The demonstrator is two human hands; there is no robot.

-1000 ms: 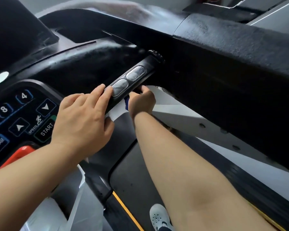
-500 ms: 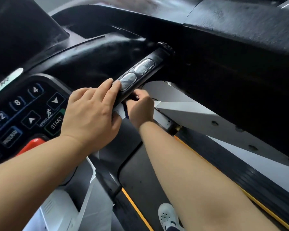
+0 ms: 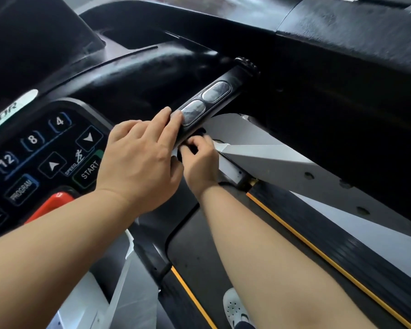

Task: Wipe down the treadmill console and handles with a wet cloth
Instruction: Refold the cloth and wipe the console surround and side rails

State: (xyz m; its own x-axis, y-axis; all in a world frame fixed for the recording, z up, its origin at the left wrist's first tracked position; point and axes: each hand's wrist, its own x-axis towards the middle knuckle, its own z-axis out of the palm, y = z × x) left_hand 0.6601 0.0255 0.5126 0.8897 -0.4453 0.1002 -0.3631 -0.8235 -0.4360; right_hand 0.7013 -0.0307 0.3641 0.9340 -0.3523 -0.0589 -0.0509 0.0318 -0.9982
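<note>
Wiping seems midway, at the centre-frame handle [image 3: 214,98]: left hand [image 3: 138,162] lays straight fingers on top, right hand [image 3: 199,162] pinches a dark wad beneath, probably the cloth [image 3: 189,148]. Streaked console [image 3: 138,74] looks done.

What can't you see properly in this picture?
Wet cloth: not made out in the head view; the right hand curls under the pulse-grip handle, in shadow.
Red stop button: partly covered by the left forearm.
Console keypad: cut off by the left edge.
White shoe: cut by the bottom edge.
</note>
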